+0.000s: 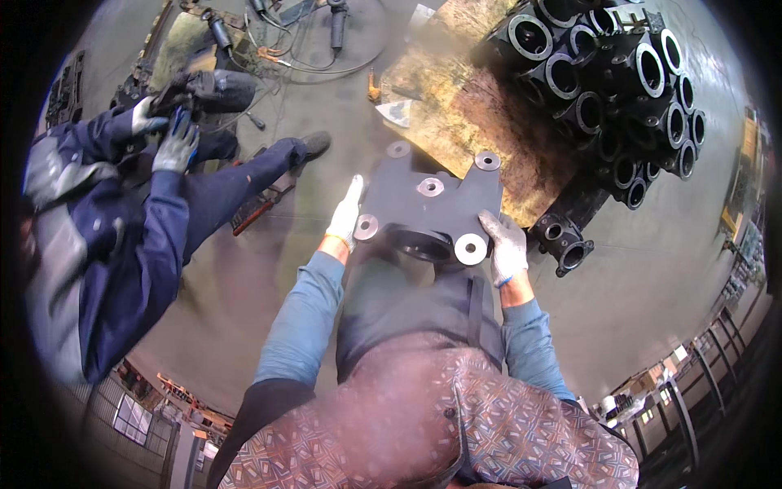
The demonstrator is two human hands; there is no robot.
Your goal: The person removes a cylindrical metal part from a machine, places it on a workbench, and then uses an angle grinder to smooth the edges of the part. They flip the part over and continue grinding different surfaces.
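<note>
Between my two gloved hands, in front of my body, is a black metal casting (pixel 419 208). It has round, bright machined bosses with holes at its corners and one in the middle, and a dark round opening on the side toward me. My left hand (pixel 345 213) presses along its left side, with the fingers straight and pointing away from me. At the right near corner, my right hand (pixel 507 248) grips the casting with the thumb on the edge; its other fingers are partly hidden.
Black flanged pipe castings (pixel 607 90) are piled at the far right, and another flanged casting (pixel 564 243) lies nearer. A worn brown board (pixel 456 90) lies beyond my casting. To the left, a co-worker (pixel 122 220) in dark blue handles a dark part; cables and power tools (pixel 336 28) lie beyond.
</note>
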